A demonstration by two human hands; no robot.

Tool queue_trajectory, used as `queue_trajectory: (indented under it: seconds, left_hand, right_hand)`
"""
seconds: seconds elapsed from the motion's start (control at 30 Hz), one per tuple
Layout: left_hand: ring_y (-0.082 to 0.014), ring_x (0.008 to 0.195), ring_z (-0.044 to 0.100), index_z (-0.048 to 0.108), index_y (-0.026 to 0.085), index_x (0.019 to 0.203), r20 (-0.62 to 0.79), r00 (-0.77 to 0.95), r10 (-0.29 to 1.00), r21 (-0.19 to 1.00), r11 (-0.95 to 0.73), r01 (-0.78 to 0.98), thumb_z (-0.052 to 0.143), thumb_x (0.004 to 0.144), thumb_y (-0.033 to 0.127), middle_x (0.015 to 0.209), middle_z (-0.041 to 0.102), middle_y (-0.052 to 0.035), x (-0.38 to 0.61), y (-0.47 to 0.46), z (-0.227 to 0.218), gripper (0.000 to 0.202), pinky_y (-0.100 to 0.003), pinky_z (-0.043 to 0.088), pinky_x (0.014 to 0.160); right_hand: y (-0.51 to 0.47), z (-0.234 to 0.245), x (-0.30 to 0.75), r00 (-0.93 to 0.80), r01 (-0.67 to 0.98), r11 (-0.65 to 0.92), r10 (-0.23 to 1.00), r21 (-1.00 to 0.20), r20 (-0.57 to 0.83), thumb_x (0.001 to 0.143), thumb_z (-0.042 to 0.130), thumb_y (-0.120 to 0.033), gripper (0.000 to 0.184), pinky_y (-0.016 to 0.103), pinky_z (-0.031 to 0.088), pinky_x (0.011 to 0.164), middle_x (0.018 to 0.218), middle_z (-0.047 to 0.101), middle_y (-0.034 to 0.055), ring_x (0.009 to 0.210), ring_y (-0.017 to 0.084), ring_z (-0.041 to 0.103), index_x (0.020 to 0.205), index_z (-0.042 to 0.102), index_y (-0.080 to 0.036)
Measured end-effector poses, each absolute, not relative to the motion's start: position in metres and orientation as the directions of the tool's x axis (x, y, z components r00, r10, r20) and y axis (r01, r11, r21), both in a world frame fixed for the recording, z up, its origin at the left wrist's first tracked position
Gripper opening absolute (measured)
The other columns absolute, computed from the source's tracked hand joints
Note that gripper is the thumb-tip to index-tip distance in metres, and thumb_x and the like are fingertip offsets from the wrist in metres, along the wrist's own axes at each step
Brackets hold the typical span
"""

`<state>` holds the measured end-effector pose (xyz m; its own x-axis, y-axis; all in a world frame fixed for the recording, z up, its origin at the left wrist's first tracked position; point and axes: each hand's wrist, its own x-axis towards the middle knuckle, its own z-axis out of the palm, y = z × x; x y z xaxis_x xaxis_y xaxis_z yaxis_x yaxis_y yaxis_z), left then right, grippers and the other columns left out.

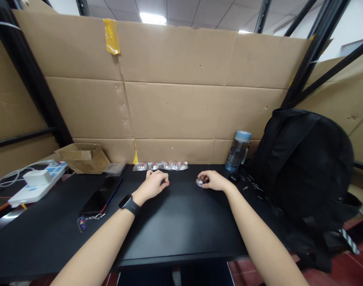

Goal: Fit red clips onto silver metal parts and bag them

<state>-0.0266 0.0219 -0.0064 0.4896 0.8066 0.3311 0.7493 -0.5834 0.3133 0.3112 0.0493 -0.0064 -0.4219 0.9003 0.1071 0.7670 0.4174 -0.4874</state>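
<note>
You can read no words, brands or numbers here. Just beyond your left hand (153,184), the row of small clear packets (174,166) bears red marks too small for you to make out. Past your right hand (215,181) and farther right, the blue-capped bottle (235,155) carries faint pale markings you cannot decipher. To the left of your left hand and nearer you, the small charm (81,223) shows coloured patterning, with no lettering legible to you.

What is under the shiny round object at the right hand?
Black tabletop shows around the shiny round object, which the right hand holds. The patch directly beneath is covered, so whether anything lies there cannot be seen.
</note>
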Motion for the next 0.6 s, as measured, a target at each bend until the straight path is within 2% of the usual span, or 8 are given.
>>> queue_trajectory:
  seconds: [0.2, 0.4, 0.53, 0.6]
  left_hand:
    - [-0.0221, 0.104, 0.060, 0.067, 0.021, 0.077, 0.341, 0.458, 0.821, 0.372, -0.565, 0.737, 0.063, 0.087, 0.025, 0.098, 0.075, -0.0007, -0.024, 0.022, -0.004, 0.011, -0.043, 0.027, 0.098]
    - [-0.0260, 0.112, 0.059, 0.072, 0.025, 0.075, 0.433, 0.368, 0.823, 0.418, -0.545, 0.727, 0.071, 0.085, 0.028, 0.097, 0.077, -0.0021, -0.021, 0.027, -0.008, 0.010, -0.046, 0.026, 0.102]
    - [-0.0267, 0.113, 0.060, 0.073, 0.027, 0.089, 0.463, 0.339, 0.819, 0.433, -0.543, 0.719, 0.071, 0.086, 0.031, 0.096, 0.077, -0.0020, -0.021, 0.027, -0.008, 0.005, -0.047, 0.028, 0.103]
    - [-0.0258, 0.111, 0.062, 0.072, 0.028, 0.101, 0.473, 0.323, 0.820, 0.447, -0.539, 0.714, 0.072, 0.086, 0.032, 0.096, 0.078, -0.0019, -0.020, 0.025, -0.006, 0.016, -0.046, 0.029, 0.103]
  right_hand:
    - [0.046, 0.000, 0.310, -0.405, 0.784, 0.405, 0.908, -0.471, 0.106, 0.067, 0.077, -0.014, 0.046, 0.028, 0.051, 0.084, 0.102, 0.074, 0.0041, 0.089, 0.018, 0.069, 0.112, 0.072, -0.021]
    - [0.037, 0.005, 0.289, -0.402, 0.707, 0.492, 0.870, -0.508, 0.285, 0.070, 0.076, -0.014, 0.041, 0.029, 0.051, 0.087, 0.109, 0.071, 0.0047, 0.092, 0.017, 0.067, 0.111, 0.071, -0.021]
    - [0.027, 0.005, 0.264, -0.432, 0.589, 0.576, 0.817, -0.566, 0.381, 0.074, 0.077, -0.019, 0.043, 0.029, 0.052, 0.082, 0.113, 0.068, 0.0053, 0.093, 0.017, 0.065, 0.115, 0.068, -0.023]
    - [0.021, 0.004, 0.252, -0.429, 0.546, 0.586, 0.809, -0.598, 0.401, 0.074, 0.077, -0.021, 0.044, 0.029, 0.052, 0.080, 0.114, 0.068, 0.0053, 0.094, 0.018, 0.065, 0.117, 0.067, -0.024]
